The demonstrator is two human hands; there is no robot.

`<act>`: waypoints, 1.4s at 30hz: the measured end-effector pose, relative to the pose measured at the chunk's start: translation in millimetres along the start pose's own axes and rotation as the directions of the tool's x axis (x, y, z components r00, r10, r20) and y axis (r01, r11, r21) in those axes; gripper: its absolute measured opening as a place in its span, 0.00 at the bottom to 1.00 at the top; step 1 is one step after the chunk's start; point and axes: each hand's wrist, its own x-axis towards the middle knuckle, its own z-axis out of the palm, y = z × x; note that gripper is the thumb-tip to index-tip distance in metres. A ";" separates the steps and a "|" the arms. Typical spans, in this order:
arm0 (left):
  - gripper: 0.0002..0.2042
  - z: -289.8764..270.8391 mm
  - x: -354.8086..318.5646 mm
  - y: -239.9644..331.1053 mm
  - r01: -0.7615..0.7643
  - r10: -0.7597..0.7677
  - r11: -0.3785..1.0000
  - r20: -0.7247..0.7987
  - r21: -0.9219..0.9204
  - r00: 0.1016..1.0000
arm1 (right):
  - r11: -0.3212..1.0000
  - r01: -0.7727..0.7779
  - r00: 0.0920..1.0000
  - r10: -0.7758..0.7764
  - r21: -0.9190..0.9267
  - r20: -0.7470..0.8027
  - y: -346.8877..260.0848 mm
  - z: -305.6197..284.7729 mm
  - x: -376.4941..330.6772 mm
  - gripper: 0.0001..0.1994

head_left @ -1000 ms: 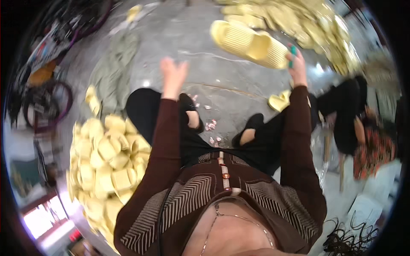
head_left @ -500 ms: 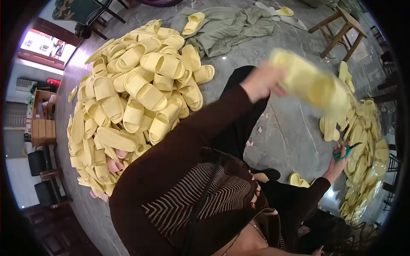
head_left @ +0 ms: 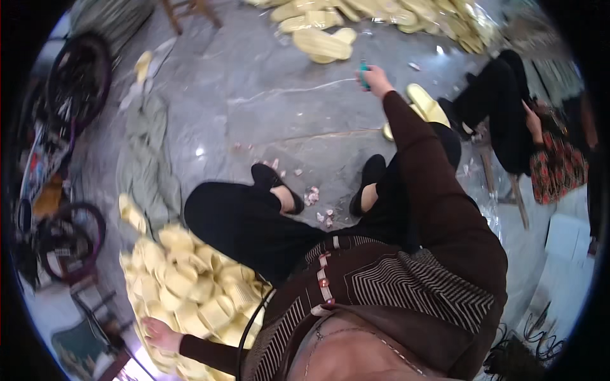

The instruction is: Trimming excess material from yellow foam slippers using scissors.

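Observation:
My left hand point(head_left: 163, 335) reaches out low at the left, its fingers stretched over a heap of yellow slippers point(head_left: 216, 310) and touching or just above them; no slipper is plainly gripped. In front of me my right hand point(head_left: 379, 81) is closed round small scissors with teal handles point(head_left: 364, 76), held over the floor. Beyond it lies a pair of yellow slippers point(head_left: 323, 46), at the edge of a far pile. Right of that hand, more yellow slippers point(head_left: 427, 105) rest on the floor near my knee.
A grey-green cloth point(head_left: 147, 152) is spread on the grey floor, a single yellow slipper point(head_left: 132, 213) at its near end. Pinkish scraps point(head_left: 311, 195) lie between my feet. At the right sits another person point(head_left: 499, 108) in dark trousers. Bicycle wheels point(head_left: 79, 82) stand at the left.
My left hand has let go of the yellow slippers it was swinging through the air and is now at the heap. The right hand keeps the scissors. My view has turned.

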 end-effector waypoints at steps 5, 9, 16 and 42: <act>0.12 42.6 -75.6 -192.0 0.273 -0.647 0.726 0.494 0.631 0.580 | 0.948 0.157 0.940 -0.230 -0.277 -0.252 15.9 13.7 71.4 0.13; 0.11 96.9 -226.7 -325.1 0.369 -0.868 0.489 0.400 0.791 0.294 | 0.735 0.262 0.848 -0.485 -0.625 -0.215 -12.7 63.0 127.7 0.17; 0.09 95.5 -276.4 -413.6 0.311 -0.972 0.214 0.172 0.926 0.158 | 0.497 0.495 0.777 -0.621 -0.713 0.107 -81.0 146.3 199.2 0.13; 0.30 -77.6 -322.9 -502.1 -0.187 -0.945 -0.138 -0.072 0.973 0.320 | 0.863 0.472 0.881 -0.455 0.180 -0.129 -29.0 32.3 -99.9 0.20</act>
